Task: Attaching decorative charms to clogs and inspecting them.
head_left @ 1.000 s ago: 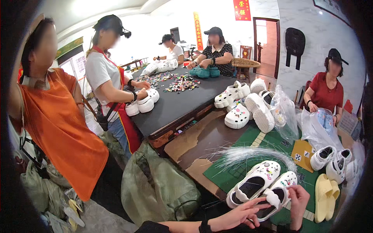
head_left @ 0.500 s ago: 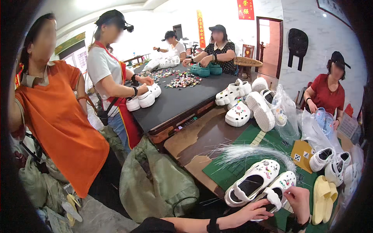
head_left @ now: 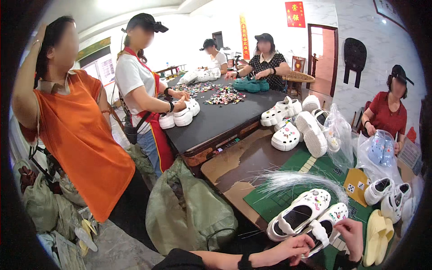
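Note:
A pair of white clogs with colourful charms stands side by side at the near right, a left clog (head_left: 320,200) and a right clog (head_left: 335,212). Over the heel end of the right clog, my left hand (head_left: 288,249) has its fingers bent together near the raised heel strap (head_left: 316,230). What those fingers hold, if anything, is too small to make out. My right hand (head_left: 352,235) pinches with thumb and forefinger at the outer side of the same clog, and the thing in the pinch cannot be seen. Just beyond lies a bundle of clear thin filaments (head_left: 297,180).
More white clogs (head_left: 310,130) are piled farther back, beside plastic bags. Yellow slippers (head_left: 377,236) lie at the right. A green sack (head_left: 184,216) stands at the table's left. Several people work around the black table (head_left: 216,119); one in orange (head_left: 85,148) stands left.
The view has shifted, so the scene sits farther right and lower. My left fingers have drawn back off the heel strap and bent. The person in orange has raised an arm to the head.

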